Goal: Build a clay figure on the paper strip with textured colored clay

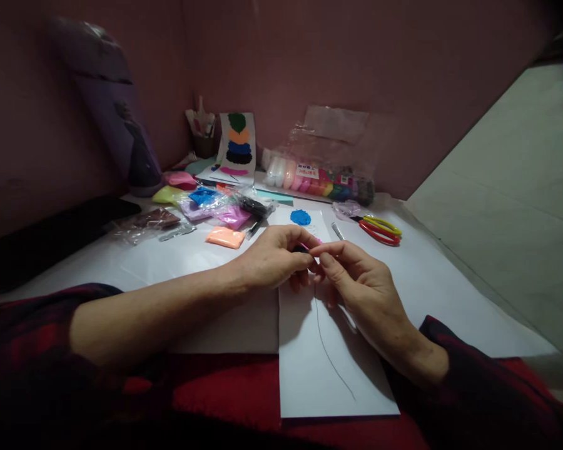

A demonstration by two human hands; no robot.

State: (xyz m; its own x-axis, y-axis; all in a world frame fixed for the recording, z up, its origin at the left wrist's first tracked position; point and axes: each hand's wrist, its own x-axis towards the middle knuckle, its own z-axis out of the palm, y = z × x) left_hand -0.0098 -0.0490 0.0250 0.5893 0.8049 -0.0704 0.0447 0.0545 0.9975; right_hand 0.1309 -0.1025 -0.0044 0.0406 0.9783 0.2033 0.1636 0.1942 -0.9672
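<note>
hands — left (pixel 274 256), right (pixel 351 281) | pinching pink clay (pixel 304 245) (tiny; axis unclear) | over paper (pixel 328 369)

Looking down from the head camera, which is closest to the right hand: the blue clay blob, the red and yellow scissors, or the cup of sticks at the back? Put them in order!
From the right hand:
1. Blue clay blob, on the white paper just beyond the fingertips.
2. Red and yellow scissors, off to the right on the table; close to the blob's distance, but a bit farther.
3. Cup of sticks, far back left by the wall.

Both forearms reach forward, sleeves pushed up. The left hand (pixel 274 256) and right hand (pixel 361 284) meet at centre, fingertips pinched together, palms turned downward.
</note>
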